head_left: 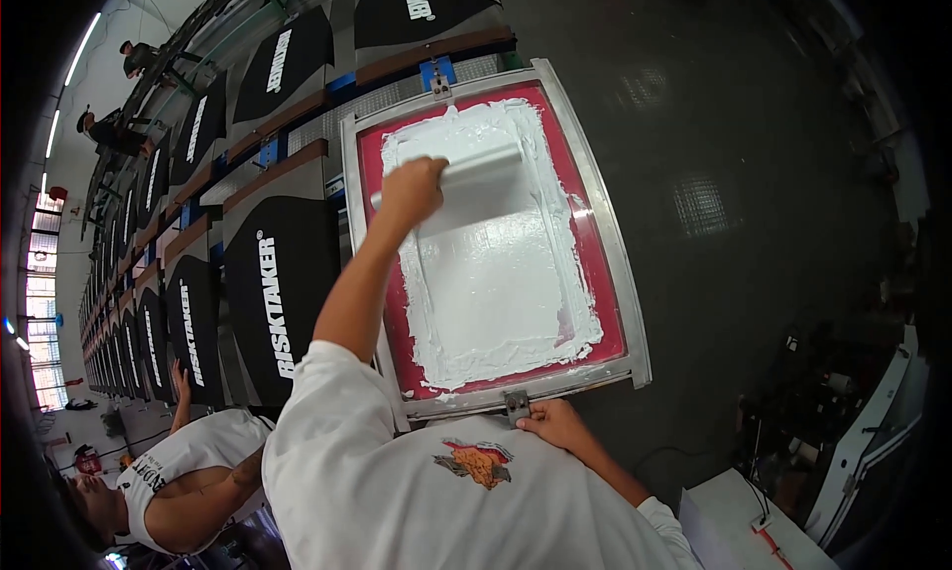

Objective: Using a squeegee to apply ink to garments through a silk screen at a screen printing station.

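My left hand (pixel 415 188) is closed around a long pale squeegee (pixel 488 164), which lies across the upper part of a printing screen. Thick white ink (pixel 486 287) covers most of the screen, heaped in ridges along its sides and lower end. A red border (pixel 607 317) shows around the ink, inside a silver metal frame (pixel 580 381). At the frame's near edge, my right hand (pixel 557 424) has its fingers closed on a small grey metal clamp (pixel 517 406). A blue bracket (pixel 436 74) meets the frame's far end. Whatever lies beneath the screen is hidden.
Black fabric panels (pixel 283 292) with white lettering lie in long rows to the left. A co-worker in a white sleeveless top (pixel 198 496) is at lower left, one hand near a panel. Dark floor (pixel 754 193) lies right; a white table (pixel 739 520) stands lower right.
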Available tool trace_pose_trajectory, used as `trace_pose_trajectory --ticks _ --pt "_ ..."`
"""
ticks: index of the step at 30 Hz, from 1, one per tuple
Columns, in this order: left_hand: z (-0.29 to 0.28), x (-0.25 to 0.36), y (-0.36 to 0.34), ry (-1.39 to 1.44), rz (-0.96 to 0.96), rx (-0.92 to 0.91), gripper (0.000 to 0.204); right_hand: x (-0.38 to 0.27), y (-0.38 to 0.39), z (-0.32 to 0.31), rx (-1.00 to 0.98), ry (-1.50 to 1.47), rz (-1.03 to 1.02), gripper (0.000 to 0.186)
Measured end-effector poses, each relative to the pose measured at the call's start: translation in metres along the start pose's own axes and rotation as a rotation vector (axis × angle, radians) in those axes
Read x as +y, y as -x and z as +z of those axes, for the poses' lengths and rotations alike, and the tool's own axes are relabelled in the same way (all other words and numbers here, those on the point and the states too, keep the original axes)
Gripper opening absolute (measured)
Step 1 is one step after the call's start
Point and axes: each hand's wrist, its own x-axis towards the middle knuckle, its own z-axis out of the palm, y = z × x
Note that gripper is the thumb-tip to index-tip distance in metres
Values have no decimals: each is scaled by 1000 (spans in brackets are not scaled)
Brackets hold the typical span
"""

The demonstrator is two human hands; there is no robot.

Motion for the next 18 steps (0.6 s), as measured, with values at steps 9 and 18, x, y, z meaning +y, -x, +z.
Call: trace_pose_trajectory --ticks 9,18 --pt "-8 -54 -92 -70 27 1 40 -2 7 3 30 -6 14 20" --pt "17 6 10 -109 66 -7 33 -12 -2 -10 -40 38 -44 21"
